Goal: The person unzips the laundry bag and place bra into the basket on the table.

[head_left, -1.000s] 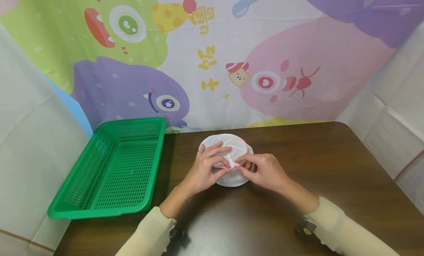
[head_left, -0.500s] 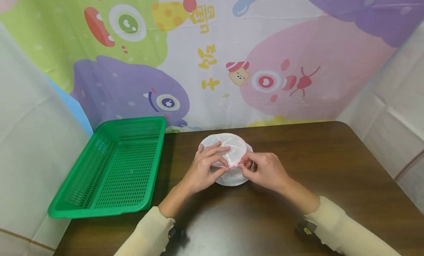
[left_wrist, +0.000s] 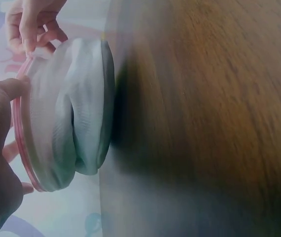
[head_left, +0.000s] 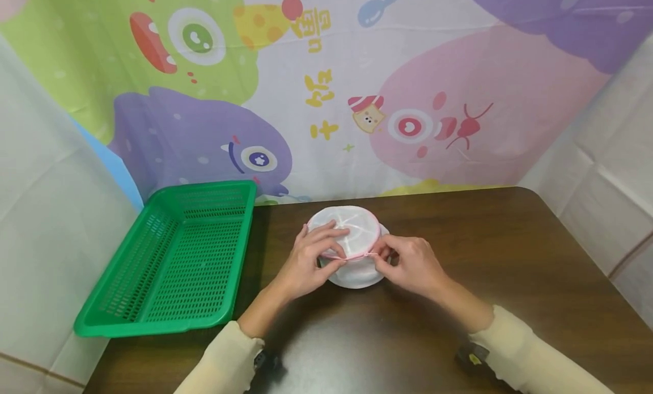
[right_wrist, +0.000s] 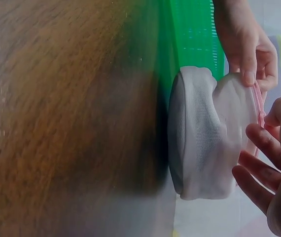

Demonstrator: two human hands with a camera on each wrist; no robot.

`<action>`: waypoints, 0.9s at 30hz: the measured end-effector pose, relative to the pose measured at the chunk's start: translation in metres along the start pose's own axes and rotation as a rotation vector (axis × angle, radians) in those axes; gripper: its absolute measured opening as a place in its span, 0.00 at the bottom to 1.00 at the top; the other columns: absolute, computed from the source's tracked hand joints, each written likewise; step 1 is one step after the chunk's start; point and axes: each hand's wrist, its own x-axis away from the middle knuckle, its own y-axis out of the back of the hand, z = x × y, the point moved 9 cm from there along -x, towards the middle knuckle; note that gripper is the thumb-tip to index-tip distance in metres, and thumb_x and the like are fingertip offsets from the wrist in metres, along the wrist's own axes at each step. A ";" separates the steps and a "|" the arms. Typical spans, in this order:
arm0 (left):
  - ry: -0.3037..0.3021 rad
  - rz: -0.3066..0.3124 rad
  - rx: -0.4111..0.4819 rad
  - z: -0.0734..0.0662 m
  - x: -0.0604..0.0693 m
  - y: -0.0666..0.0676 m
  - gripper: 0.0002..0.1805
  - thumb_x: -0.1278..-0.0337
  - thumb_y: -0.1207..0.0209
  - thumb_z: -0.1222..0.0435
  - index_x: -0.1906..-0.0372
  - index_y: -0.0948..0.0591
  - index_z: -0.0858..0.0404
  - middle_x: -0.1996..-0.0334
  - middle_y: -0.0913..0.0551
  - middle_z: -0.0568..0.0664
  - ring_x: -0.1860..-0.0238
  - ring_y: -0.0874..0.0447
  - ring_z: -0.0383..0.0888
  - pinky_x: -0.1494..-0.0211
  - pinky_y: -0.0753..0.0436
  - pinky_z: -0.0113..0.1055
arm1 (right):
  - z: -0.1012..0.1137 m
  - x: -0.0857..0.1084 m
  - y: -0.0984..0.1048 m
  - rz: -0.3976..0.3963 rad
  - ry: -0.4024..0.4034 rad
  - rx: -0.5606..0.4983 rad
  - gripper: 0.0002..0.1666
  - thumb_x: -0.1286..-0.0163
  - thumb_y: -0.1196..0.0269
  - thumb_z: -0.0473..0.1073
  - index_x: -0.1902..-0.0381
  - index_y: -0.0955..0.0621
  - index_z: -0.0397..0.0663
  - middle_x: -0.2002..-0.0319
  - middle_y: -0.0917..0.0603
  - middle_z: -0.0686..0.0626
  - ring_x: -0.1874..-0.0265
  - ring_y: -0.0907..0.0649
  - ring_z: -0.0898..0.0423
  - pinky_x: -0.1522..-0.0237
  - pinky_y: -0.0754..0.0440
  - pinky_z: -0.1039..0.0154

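Note:
A round white mesh laundry bag (head_left: 357, 276) with a pink zipper around its top edge stands on the table; its grey-white side is creased in the left wrist view. My left hand (head_left: 311, 258) pinches the pink zipper edge at the front left between thumb and index finger, its other fingers spread over the mesh top. To the right, my right hand (head_left: 413, 261) pinches the small pink zipper pull (head_left: 369, 254) between thumb and index finger. In the right wrist view the remaining fingers (right_wrist: 254, 185) of that hand are spread beside the bag.
A green perforated plastic basket (head_left: 240, 258) stands on the left of the dark wooden table (head_left: 484, 241). Behind the table hangs a cartoon-printed curtain (head_left: 336, 167). Pale panels (head_left: 612, 156) flank both sides.
My left hand has slid slightly left along the zipper edge, baring more of the mesh top. My right hand has shifted slightly right with the zipper pull.

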 end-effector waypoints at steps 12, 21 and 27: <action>-0.035 -0.009 -0.026 -0.007 -0.005 -0.007 0.07 0.40 0.18 0.65 0.63 0.08 0.57 0.32 0.09 0.56 0.18 0.21 0.63 0.17 0.44 0.88 | 0.010 0.002 -0.007 0.000 0.009 -0.034 0.08 0.36 0.23 0.34 0.68 0.12 0.50 0.78 0.11 0.57 0.79 0.13 0.58 0.71 0.18 0.71; -0.032 -0.024 -0.036 -0.008 -0.005 -0.006 0.07 0.39 0.19 0.66 0.63 0.09 0.58 0.33 0.08 0.57 0.19 0.21 0.64 0.18 0.41 0.87 | 0.008 0.003 -0.008 0.012 -0.008 -0.057 0.08 0.36 0.23 0.33 0.67 0.13 0.48 0.77 0.11 0.56 0.78 0.13 0.59 0.71 0.13 0.61; -0.009 0.000 -0.019 -0.004 -0.003 -0.006 0.06 0.36 0.21 0.67 0.63 0.10 0.58 0.32 0.09 0.55 0.18 0.21 0.63 0.17 0.43 0.87 | 0.003 0.003 -0.008 0.018 -0.032 -0.066 0.08 0.35 0.22 0.33 0.66 0.12 0.48 0.76 0.10 0.56 0.75 0.15 0.66 0.68 0.10 0.61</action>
